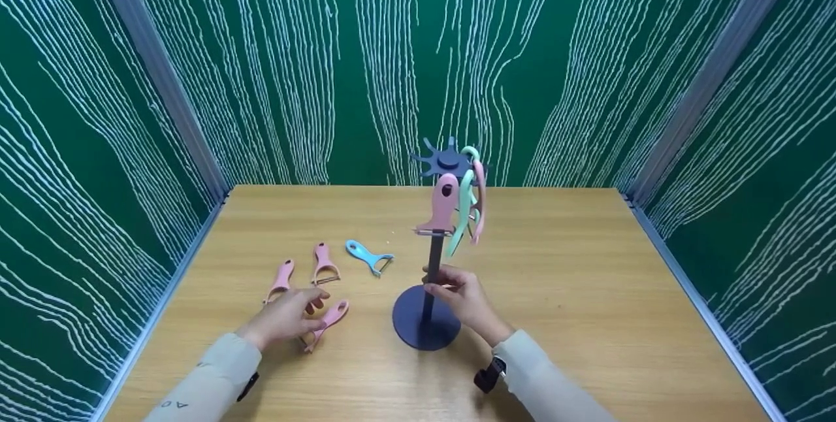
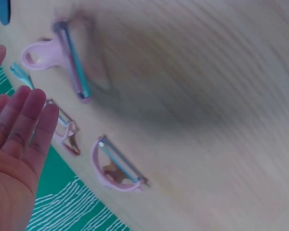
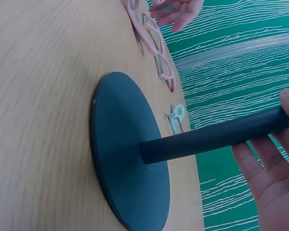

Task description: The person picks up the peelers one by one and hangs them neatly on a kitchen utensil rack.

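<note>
Left hand [image 1: 284, 317] is nearer, fingers loosely extended, empty; pink peeler [image 1: 333, 315] lies just right of its fingertips, long axis slanting away rightward, handle outermost, while right hand [image 1: 465, 294] grips the pole [image 1: 435, 255].

Booth-like workspace, green panels [image 1: 382, 82] (white-streaked), grey corner posts [image 1: 164, 76], wood-grain tabletop [image 1: 575, 278]

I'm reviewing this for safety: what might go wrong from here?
The hung peelers cluster on one side of the stand, so it might tip or turn if the right hand loosens its hold.

The bare left hand is close to loose pink peelers with exposed blades, so a careless grab could nick a finger.
</note>
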`<state>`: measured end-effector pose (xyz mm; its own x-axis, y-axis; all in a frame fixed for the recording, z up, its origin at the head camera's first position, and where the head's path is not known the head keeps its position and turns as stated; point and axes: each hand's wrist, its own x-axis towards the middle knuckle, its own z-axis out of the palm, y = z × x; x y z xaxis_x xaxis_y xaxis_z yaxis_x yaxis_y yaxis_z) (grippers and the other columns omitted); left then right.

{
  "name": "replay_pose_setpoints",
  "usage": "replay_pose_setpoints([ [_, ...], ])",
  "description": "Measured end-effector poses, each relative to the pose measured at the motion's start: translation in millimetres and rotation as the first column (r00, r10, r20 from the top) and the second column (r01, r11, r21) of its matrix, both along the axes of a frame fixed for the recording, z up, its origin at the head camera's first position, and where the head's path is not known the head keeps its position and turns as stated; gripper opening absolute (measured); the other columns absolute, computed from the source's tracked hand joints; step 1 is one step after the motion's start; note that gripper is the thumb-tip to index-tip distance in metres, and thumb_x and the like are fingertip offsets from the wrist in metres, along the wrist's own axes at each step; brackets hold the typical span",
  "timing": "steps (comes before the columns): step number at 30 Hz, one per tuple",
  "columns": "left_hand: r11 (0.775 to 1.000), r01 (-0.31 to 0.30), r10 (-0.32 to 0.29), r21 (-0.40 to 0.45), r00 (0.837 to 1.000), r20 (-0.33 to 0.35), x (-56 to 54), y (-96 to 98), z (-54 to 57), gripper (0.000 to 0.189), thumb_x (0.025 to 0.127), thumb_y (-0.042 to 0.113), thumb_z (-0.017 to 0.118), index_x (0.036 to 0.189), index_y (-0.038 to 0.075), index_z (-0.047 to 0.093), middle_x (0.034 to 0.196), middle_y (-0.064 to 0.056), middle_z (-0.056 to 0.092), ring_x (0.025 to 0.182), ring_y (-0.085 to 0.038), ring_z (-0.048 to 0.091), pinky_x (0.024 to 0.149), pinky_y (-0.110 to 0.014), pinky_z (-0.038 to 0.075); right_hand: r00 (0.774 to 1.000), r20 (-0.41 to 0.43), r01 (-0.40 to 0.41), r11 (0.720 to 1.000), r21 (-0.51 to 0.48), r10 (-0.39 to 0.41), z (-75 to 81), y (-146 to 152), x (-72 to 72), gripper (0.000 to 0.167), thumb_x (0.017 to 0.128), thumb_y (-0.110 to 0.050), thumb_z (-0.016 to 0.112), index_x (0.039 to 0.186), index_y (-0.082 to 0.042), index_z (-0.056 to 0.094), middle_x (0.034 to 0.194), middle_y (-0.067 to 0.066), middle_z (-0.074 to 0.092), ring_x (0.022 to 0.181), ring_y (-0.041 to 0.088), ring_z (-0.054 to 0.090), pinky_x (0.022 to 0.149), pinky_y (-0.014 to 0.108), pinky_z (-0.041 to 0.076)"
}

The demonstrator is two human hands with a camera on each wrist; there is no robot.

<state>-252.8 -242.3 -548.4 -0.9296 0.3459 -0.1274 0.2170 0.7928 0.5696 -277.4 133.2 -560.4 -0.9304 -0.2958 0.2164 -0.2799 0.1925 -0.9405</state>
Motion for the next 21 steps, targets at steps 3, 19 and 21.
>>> replay_pose_setpoints([
  [3, 1.000, -0.009, 0.009, -0.008, 1.000, 0.005, -0.6, 0.6, -5.0, 0.051, 0.093, 0.012, 0.086, 0.140, 0.002, 0.067, 0.128, -0.014, 0.075, 0.116, -0.031, 0.071, 0.104, -0.055, 0.058, 1.000, -0.009, 0.006, 1.000, -0.004, -0.006, -0.2, 0, 1.1, 0.028, 0.103, -0.006, 0.074, 0.130, -0.002, 0.076, 0.118, 0.023, 0.079, 0.109, 0.025, 0.075, 0.094, 0.029, 0.063],
  [19, 1.000, 0.025, -0.025, -0.005, 0.999, 0.034, -8.3, -2.6, -19.5, 0.041, 0.087, 0.016, 0.092, 0.122, 0.002, 0.075, 0.105, -0.003, 0.070, 0.095, -0.020, 0.062, 0.093, -0.047, 0.055, 1.000, -0.019, 0.014, 1.000, -0.002, -0.014, -2.7, 0, -0.4, 0.024, 0.102, -0.006, 0.074, 0.125, 0.000, 0.077, 0.113, 0.020, 0.080, 0.107, 0.025, 0.073, 0.090, 0.022, 0.060],
  [21, 1.000, 0.023, -0.022, -0.015, 0.999, 0.044, -8.5, -3.2, -20.4, 0.038, 0.087, 0.015, 0.092, 0.119, 0.004, 0.076, 0.103, -0.003, 0.070, 0.094, -0.020, 0.061, 0.092, -0.047, 0.055, 1.000, -0.012, 0.010, 1.000, 0.000, -0.010, -3.4, -1, -1.2, 0.024, 0.102, -0.007, 0.074, 0.125, 0.000, 0.077, 0.115, 0.022, 0.079, 0.109, 0.027, 0.073, 0.090, 0.022, 0.060],
])
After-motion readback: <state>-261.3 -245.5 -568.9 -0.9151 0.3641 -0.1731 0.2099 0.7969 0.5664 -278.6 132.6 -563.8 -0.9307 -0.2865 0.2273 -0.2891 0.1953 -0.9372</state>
